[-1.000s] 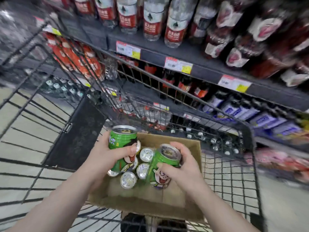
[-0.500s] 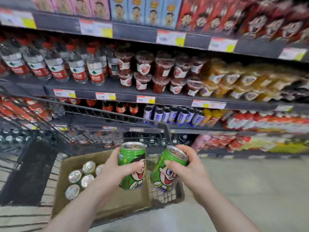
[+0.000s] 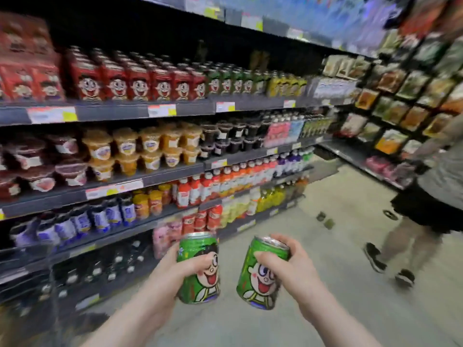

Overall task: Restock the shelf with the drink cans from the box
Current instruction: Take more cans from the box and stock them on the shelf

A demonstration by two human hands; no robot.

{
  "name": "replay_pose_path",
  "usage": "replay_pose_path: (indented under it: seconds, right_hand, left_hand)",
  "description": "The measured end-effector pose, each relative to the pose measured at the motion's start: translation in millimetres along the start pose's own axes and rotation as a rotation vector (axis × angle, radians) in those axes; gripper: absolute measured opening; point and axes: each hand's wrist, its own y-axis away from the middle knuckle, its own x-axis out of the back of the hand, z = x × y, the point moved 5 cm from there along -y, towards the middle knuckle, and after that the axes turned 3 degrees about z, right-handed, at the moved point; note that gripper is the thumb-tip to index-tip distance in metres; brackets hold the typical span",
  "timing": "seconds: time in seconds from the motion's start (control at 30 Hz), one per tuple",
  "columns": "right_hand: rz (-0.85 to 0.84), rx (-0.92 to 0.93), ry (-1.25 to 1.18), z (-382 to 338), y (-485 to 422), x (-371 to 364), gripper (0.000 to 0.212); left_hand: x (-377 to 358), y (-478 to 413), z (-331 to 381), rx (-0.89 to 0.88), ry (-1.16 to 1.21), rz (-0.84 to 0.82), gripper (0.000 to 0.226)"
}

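Note:
I hold two green drink cans with a cartoon face, one in each hand, low in the middle of the view. My left hand (image 3: 172, 269) grips the left green can (image 3: 199, 284) upright. My right hand (image 3: 288, 269) is closed around the right green can (image 3: 259, 281), which tilts slightly to the left. On the upper shelf (image 3: 250, 105), green cans of the same kind (image 3: 233, 82) stand in a row between red cans (image 3: 150, 83) and yellow ones. The box is out of view.
Shelving full of bottles, fruit cups and cans fills the left side. Another person (image 3: 431, 196) in a grey top and dark shorts walks at the right. A second rack of snack packets (image 3: 411, 96) closes the far right. Bare floor (image 3: 338, 284) lies ahead.
My view has swung right and up, away from the cart and the box, which have left the frame. Both hands keep hold of their cans. A walking person has come into view.

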Motion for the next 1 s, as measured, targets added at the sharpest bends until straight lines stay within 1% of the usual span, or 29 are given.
replay_pose_path:
  seconds: [0.13, 0.2, 0.3, 0.33, 0.43, 0.53, 0.63, 0.7, 0.77, 0.83, 0.9, 0.93, 1.0]
  right_hand:
    - [0.143, 0.013, 0.008, -8, -19, 76, 0.049]
    - [0.187, 0.016, 0.000, -12, -32, 102, 0.054]
    - [0.229, 0.023, -0.019, -12, -63, 133, 0.045]
    - [0.241, 0.019, -0.018, -12, -75, 141, 0.045]
    - [0.283, 0.014, -0.018, -17, -119, 162, 0.053]
    - [0.291, 0.021, -0.002, -31, -170, 178, 0.045]
    - [0.290, 0.019, 0.030, -52, -225, 191, 0.045]
    - [0.294, 0.040, 0.033, -67, -260, 194, 0.046]
    - [0.281, 0.052, 0.016, -76, -292, 194, 0.048]
    - [0.245, 0.052, 0.021, -80, -322, 191, 0.058]
    - [0.209, 0.054, 0.041, -83, -353, 187, 0.066]
    - [0.190, 0.062, 0.048, -86, -369, 185, 0.066]
    - [0.141, 0.098, 0.063, -93, -404, 183, 0.054]
  left_hand:
    - [-81, -29, 19, -0.033, -0.073, -0.137, 0.079]
    - [-111, -48, 29, -0.040, -0.087, -0.186, 0.079]
    - [-149, -86, 39, -0.049, -0.111, -0.254, 0.094]
    - [-160, -101, 41, -0.047, -0.115, -0.267, 0.096]
    - [-189, -153, 47, -0.038, -0.123, -0.283, 0.090]
    - [-220, -208, 63, -0.030, -0.143, -0.348, 0.083]
    - [-243, -258, 92, -0.053, -0.156, -0.392, 0.071]
    - [-250, -288, 113, -0.099, -0.129, -0.423, 0.078]
    - [-260, -317, 131, -0.124, -0.114, -0.427, 0.096]
    - [-264, -347, 142, -0.134, -0.107, -0.409, 0.112]
    - [-264, -372, 151, -0.140, -0.096, -0.389, 0.115]
    - [-264, -382, 156, -0.149, -0.097, -0.385, 0.115]
    - [-261, -401, 163, -0.183, -0.090, -0.359, 0.113]
